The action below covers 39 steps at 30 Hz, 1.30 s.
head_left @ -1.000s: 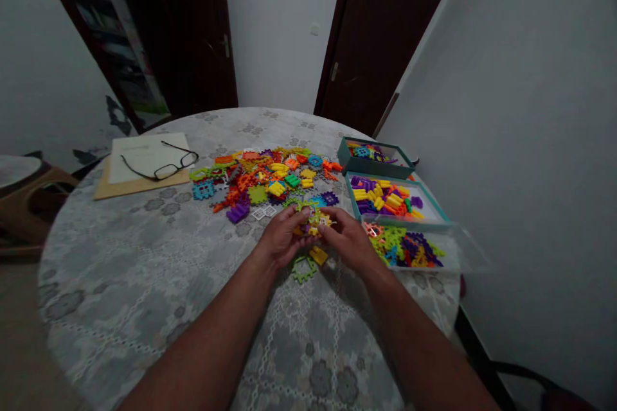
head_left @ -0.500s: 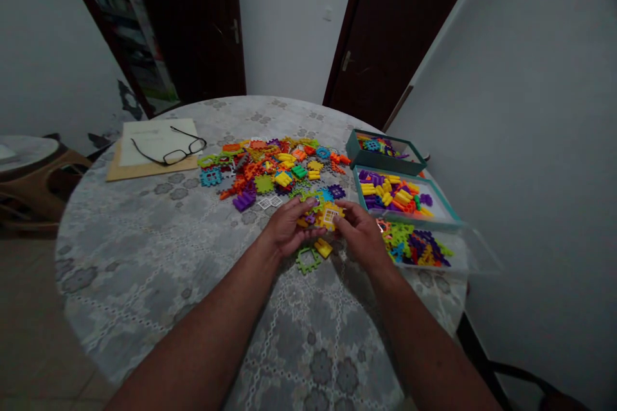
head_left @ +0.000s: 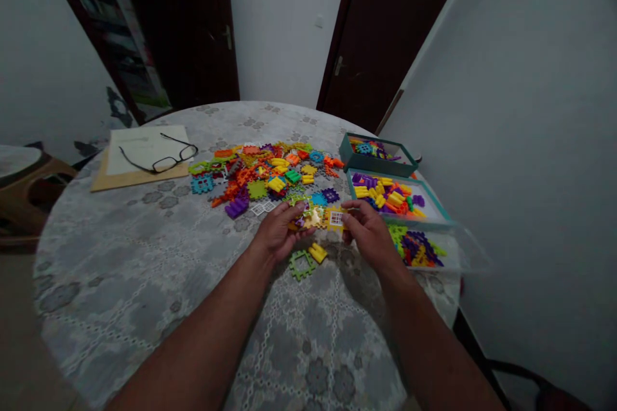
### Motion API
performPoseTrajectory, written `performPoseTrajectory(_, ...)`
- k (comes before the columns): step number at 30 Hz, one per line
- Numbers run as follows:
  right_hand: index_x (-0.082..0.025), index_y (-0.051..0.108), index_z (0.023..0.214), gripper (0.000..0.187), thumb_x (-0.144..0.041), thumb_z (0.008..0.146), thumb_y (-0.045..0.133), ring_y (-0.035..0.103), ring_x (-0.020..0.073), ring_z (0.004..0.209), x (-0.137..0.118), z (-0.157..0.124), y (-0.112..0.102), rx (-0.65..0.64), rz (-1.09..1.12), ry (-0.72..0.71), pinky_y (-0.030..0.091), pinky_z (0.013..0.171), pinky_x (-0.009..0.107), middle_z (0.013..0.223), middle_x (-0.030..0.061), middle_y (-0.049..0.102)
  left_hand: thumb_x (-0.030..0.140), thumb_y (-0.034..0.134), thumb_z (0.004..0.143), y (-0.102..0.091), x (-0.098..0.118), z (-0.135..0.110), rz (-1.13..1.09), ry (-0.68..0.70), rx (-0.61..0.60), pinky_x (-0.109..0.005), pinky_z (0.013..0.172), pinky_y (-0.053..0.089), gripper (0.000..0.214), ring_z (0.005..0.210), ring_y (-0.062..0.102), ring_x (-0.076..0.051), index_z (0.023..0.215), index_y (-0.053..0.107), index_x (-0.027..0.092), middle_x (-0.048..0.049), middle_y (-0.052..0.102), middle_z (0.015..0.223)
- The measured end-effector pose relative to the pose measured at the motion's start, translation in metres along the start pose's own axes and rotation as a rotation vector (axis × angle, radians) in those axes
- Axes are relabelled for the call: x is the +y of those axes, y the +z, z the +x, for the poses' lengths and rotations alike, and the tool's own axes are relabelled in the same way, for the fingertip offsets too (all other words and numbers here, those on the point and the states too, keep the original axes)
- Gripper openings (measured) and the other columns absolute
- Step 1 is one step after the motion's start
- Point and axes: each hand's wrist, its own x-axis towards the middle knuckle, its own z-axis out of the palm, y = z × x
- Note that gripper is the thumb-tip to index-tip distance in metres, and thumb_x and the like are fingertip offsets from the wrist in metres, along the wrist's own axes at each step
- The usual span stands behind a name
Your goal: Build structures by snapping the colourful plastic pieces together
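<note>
My left hand (head_left: 281, 228) is closed around a cluster of joined plastic building pieces (head_left: 310, 214), yellow, green and purple. In my right hand (head_left: 365, 228) I pinch a yellow square building piece (head_left: 335, 218) with a white window insert. Its left edge meets the cluster; whether the two are locked together I cannot tell. On the table below my hands lie a green open-frame piece (head_left: 301, 264) and a yellow ribbed piece (head_left: 317, 252). White window inserts (head_left: 263, 208) rest just left of my left hand.
A heap of coloured building pieces (head_left: 258, 189) spreads beyond my hands. To the right stand a dark green box (head_left: 378, 157), a teal-rimmed tray (head_left: 436, 201) and a clear lid (head_left: 465, 250), with more pieces. Glasses (head_left: 166, 164) lie on papers (head_left: 125, 151) at the left.
My right hand has moved slightly right with the yellow window piece, which now extends outward from the cluster's right side. My left hand keeps its hold. The camera view has shifted a little.
</note>
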Motion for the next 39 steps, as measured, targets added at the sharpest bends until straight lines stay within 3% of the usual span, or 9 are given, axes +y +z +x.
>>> performPoseTrajectory(6, -0.021, 0.071, 0.098, 0.012, -0.026, 0.087, 0.068, 0.067, 0.0159, 0.063, -0.015, 0.035, -0.047, -0.224, -0.228, 0.018, 0.053, 0.061, 0.027, 0.072, -0.0008, 0.07, 0.024, 0.091, 0.079, -0.001, 0.0, 0.003, 0.043, 0.03, 0.053, -0.036, 0.066, 0.07, 0.028, 0.08, 0.07, -0.017, 0.092, 0.067, 0.017, -0.0055, 0.07, 0.095)
performPoseTrajectory(9, -0.019, 0.072, 0.1, 0.02, -0.016, 0.08, 0.072, 0.07, 0.0177, 0.067, -0.022, 0.078, -0.068, -0.092, -0.073, 0.116, 0.059, 0.064, 0.029, 0.077, 0.0035, 0.074, 0.024, 0.09, 0.079, 0.0, -0.001, 0.002, 0.049, 0.029, 0.065, -0.037, 0.066, 0.07, 0.027, 0.078, 0.069, -0.017, 0.09, 0.066, 0.017, -0.0041, 0.068, 0.093)
performPoseTrajectory(14, -0.022, 0.065, 0.125, 0.044, -0.01, 0.083, 0.068, 0.075, 0.015, 0.077, -0.03, 0.156, -0.098, 0.292, 0.211, 0.136, 0.061, 0.065, 0.024, 0.101, 0.005, 0.075, 0.021, 0.089, 0.078, 0.0, 0.001, 0.0, 0.031, 0.026, 0.059, -0.037, 0.065, 0.07, 0.027, 0.08, 0.071, -0.019, 0.09, 0.066, 0.017, -0.0043, 0.069, 0.096)
performPoseTrajectory(18, -0.024, 0.058, 0.136, 0.052, -0.009, 0.086, 0.063, 0.073, 0.0114, 0.07, -0.026, 0.181, -0.105, 0.386, 0.233, 0.191, 0.058, 0.058, 0.021, 0.11, 0.0045, 0.072, 0.019, 0.088, 0.079, 0.002, 0.003, -0.002, 0.028, 0.014, 0.058, -0.036, 0.063, 0.069, 0.024, 0.077, 0.071, -0.017, 0.09, 0.067, 0.017, -0.0044, 0.069, 0.097)
performPoseTrajectory(24, -0.019, 0.07, 0.111, 0.029, -0.013, 0.083, 0.069, 0.074, 0.0153, 0.074, -0.015, 0.142, -0.075, 0.25, 0.198, 0.195, 0.058, 0.06, 0.024, 0.104, 0.0079, 0.075, 0.018, 0.087, 0.08, 0.005, 0.003, -0.005, 0.023, 0.004, 0.035, -0.037, 0.064, 0.07, 0.024, 0.075, 0.07, -0.016, 0.094, 0.068, 0.017, -0.0047, 0.071, 0.099)
performPoseTrajectory(27, -0.02, 0.075, 0.102, 0.018, -0.018, 0.085, 0.07, 0.072, 0.0153, 0.073, -0.018, 0.101, -0.052, 0.04, 0.11, 0.13, 0.056, 0.059, 0.025, 0.107, 0.008, 0.077, 0.017, 0.087, 0.08, 0.005, 0.003, -0.005, 0.017, 0.006, 0.012, -0.036, 0.063, 0.07, 0.024, 0.075, 0.069, -0.016, 0.095, 0.068, 0.017, -0.0049, 0.071, 0.098)
performPoseTrajectory(30, -0.023, 0.075, 0.112, 0.022, -0.028, 0.09, 0.07, 0.072, 0.0156, 0.074, -0.021, 0.055, -0.028, -0.221, -0.035, 0.043, 0.056, 0.059, 0.026, 0.112, 0.0061, 0.077, 0.02, 0.088, 0.08, 0.006, 0.004, -0.007, 0.014, 0.004, -0.023, -0.035, 0.062, 0.069, 0.027, 0.077, 0.071, -0.018, 0.097, 0.067, 0.017, -0.0064, 0.072, 0.1)
performPoseTrajectory(32, -0.026, 0.071, 0.125, 0.033, -0.032, 0.093, 0.071, 0.072, 0.0163, 0.079, -0.02, 0.029, -0.011, -0.299, -0.085, -0.004, 0.058, 0.064, 0.027, 0.117, 0.0054, 0.076, 0.022, 0.088, 0.08, 0.006, 0.004, -0.009, 0.016, 0.002, -0.067, -0.034, 0.062, 0.069, 0.028, 0.078, 0.072, -0.019, 0.098, 0.067, 0.017, -0.0071, 0.073, 0.1)
performPoseTrajectory(39, -0.028, 0.063, 0.134, 0.044, -0.032, 0.09, 0.067, 0.068, 0.017, 0.074, 0.0, -0.005, 0.031, -0.159, -0.025, -0.033, 0.056, 0.069, 0.03, 0.088, -0.0017, 0.069, 0.028, 0.09, 0.08, 0.006, 0.0, -0.01, 0.017, -0.016, -0.156, -0.03, 0.062, 0.066, 0.032, 0.076, 0.072, -0.019, 0.096, 0.066, 0.017, -0.0088, 0.074, 0.096)
